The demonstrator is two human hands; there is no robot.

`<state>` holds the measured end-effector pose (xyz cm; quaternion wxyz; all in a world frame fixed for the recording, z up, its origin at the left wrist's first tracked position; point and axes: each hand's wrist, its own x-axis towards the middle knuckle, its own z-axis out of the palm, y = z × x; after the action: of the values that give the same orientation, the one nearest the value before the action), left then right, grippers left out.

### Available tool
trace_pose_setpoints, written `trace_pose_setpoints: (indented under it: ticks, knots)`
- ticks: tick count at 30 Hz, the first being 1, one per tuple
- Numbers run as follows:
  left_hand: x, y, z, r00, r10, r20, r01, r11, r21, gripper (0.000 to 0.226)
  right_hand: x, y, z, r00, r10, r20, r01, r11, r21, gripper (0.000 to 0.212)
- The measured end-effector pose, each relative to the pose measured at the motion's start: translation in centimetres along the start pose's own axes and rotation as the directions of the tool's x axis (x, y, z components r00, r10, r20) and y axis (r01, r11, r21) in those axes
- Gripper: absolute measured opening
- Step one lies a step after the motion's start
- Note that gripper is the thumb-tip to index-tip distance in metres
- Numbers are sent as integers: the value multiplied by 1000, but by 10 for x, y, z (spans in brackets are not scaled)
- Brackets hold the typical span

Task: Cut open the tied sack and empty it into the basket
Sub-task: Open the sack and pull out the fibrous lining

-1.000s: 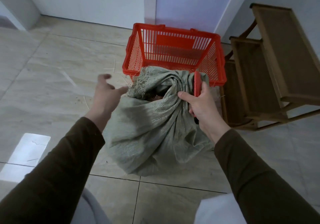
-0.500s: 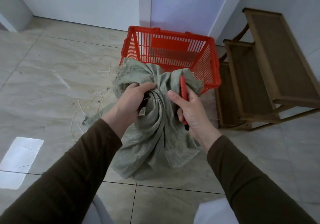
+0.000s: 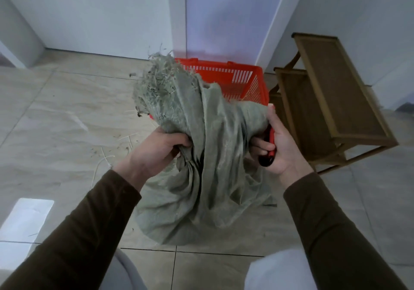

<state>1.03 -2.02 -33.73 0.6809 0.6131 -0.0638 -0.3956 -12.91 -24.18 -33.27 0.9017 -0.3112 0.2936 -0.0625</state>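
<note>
Two hands are on the sack (image 3: 208, 177) in front of you. Your left hand (image 3: 156, 148) has its fingers curled into a bunch of the grey-green woven cloth, below the frayed open mouth, which stands up and leans left. Your right hand (image 3: 280, 146) grips the sack's right fold with the thumb on top, and its fingers are also wrapped round a red-and-black cutter (image 3: 268, 148) held against the palm. The sack's lower part sags in folds onto the floor (image 3: 56, 133) between your knees.

Beyond the sack stands the red basket (image 3: 242, 81), a slatted plastic one, on the floor close to the wall; the sack's raised mouth hides its left part, and you cannot tell what lies inside it. The floor is large pale beige tiles with dark joints, scattered with loose pale fibres (image 3: 105, 157) and dark specks to your left. A bright patch of light (image 3: 26, 218) lies on a tile near your left sleeve. White walls (image 3: 100, 14) meet the floor behind, and a wooden shelf unit (image 3: 331, 101) stands just right of the basket.
</note>
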Motion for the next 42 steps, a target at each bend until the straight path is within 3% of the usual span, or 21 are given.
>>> trace_pose_setpoints:
  ticks: [3,5,7,9,10,12,13,16,18,20,22,24,27,29,31,34,37,39,41,42]
  knots:
    - [0,12,2,1000,-15,-4,15,1000,5,36,-8,-6,13,992,-81,97,87,995,-55,34]
    - [6,18,0,983,-23,-183,25,1000,8,41,-13,-9,23,982,-158,103,173,971,-166,27]
    - [11,26,-4,890,24,-456,6,998,65,66,-20,-11,30,962,-257,92,273,894,-354,15]
    - [10,33,-6,779,215,-589,-89,968,235,70,-27,-13,33,928,-346,139,360,734,-576,14]
    - [8,38,-4,770,306,-559,-169,944,284,58,-31,-12,35,912,-368,179,387,633,-670,16]
    - [6,50,8,860,364,-357,-277,922,272,23,-38,-10,43,896,-367,249,407,457,-790,19]
    - [4,57,17,907,355,-227,-283,913,295,20,-41,-8,47,888,-358,289,419,370,-829,21]
    - [0,76,41,970,231,70,-235,839,491,67,-47,1,57,872,-264,411,449,99,-888,22]
    - [-1,84,53,981,114,156,-184,801,569,71,-49,3,60,865,-206,458,466,-7,-884,23]
    - [-3,86,60,974,34,224,-161,799,579,49,-53,3,56,850,-195,490,488,-61,-871,25]
    - [-3,81,62,971,47,233,-161,851,499,22,-54,1,46,832,-211,513,503,-107,-858,40]
    - [-5,73,63,974,115,193,-185,897,401,23,-57,1,36,810,-303,502,518,-31,-855,38]
    - [-10,61,70,948,308,75,-313,870,380,25,-61,-3,31,824,-523,216,461,398,-793,33]
    - [-14,55,75,926,371,72,-370,850,374,28,-61,-12,33,863,-505,-13,390,683,-617,43]
    - [-19,46,78,881,452,143,-467,775,426,28,-59,-21,39,918,-387,-82,320,848,-422,50]
    - [-25,28,83,855,474,213,-506,668,546,23,-54,-27,47,924,-373,-79,308,852,-424,37]
    - [-26,32,92,959,236,159,-284,803,524,22,-48,-24,50,843,-533,-73,401,712,-576,17]
    - [-25,40,93,984,155,83,-175,909,379,14,-48,-22,51,793,-609,-31,448,616,-648,26]
    - [-30,52,97,972,235,11,-234,964,122,47,-52,-18,56,761,-646,48,483,517,-707,46]
    - [-34,58,97,963,266,48,-267,964,9,56,-55,-17,60,747,-658,94,504,468,-726,50]
